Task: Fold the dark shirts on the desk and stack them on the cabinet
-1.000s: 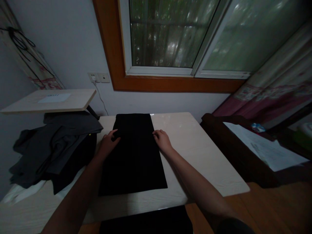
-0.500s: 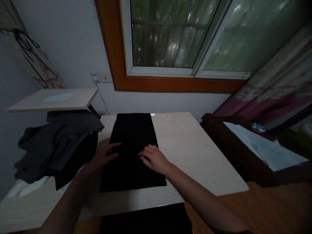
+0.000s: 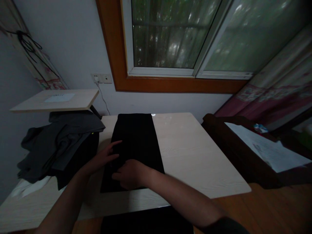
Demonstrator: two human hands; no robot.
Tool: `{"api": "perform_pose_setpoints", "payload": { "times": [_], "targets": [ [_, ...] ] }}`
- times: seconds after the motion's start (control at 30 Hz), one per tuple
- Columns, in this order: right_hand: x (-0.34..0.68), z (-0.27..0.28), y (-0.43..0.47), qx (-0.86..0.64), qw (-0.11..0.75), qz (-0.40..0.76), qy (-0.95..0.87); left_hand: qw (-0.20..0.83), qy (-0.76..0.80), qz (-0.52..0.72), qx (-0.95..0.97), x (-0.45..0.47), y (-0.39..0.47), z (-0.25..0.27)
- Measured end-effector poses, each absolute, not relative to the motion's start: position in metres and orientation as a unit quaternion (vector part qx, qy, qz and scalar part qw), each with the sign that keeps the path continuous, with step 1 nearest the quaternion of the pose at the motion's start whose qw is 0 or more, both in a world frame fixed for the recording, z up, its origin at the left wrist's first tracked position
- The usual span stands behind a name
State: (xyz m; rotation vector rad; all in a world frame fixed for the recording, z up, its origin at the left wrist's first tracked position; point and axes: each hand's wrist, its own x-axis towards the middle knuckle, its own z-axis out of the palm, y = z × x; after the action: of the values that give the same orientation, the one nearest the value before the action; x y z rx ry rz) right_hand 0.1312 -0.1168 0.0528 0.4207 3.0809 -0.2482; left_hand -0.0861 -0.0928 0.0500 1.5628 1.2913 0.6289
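Observation:
A folded piece of black cloth (image 3: 136, 133), perhaps a garment, lies flat on the pale wood-grain table. My left hand (image 3: 103, 156) rests at its left edge, thumb and fingers apart, holding nothing that shows. Over the lower part of the cloth is my right hand (image 3: 130, 174), its fingers curled in and pointing left toward the left hand. Whatever the right fingers may pinch is hidden against the dark fabric.
Left of the cloth, a heap of dark grey and black clothes (image 3: 60, 136) sits below a small raised shelf (image 3: 80, 97). The table (image 3: 195, 156) extends rightward. Beyond its right edge stands dark wooden furniture (image 3: 234, 152) with a white sheet (image 3: 268, 149). A window (image 3: 168, 42) is ahead.
My right hand has moved left and nearer to me across the black cloth, its fingers more curled. My left hand has stayed nearly in place, and the cloth lies as before.

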Motion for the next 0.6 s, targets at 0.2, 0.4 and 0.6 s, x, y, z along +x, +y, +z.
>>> {"api": "perform_pose_setpoints", "payload": {
  "times": [0.2, 0.4, 0.6],
  "targets": [
    [0.136, 0.065, -0.118, 0.128, -0.032, -0.096, 0.987, 0.426, 0.549, 0.267, 0.668, -0.085, -0.063, 0.048],
    [0.142, 0.090, -0.113, 0.138, -0.107, -0.167, 0.970, 0.405, 0.546, 0.316, 0.662, -0.070, -0.031, 0.066],
    [0.134, 0.113, -0.107, 0.118, -0.090, -0.247, 0.957, 0.393, 0.564, 0.331, 0.646, -0.083, -0.034, 0.076]
  ]
}}
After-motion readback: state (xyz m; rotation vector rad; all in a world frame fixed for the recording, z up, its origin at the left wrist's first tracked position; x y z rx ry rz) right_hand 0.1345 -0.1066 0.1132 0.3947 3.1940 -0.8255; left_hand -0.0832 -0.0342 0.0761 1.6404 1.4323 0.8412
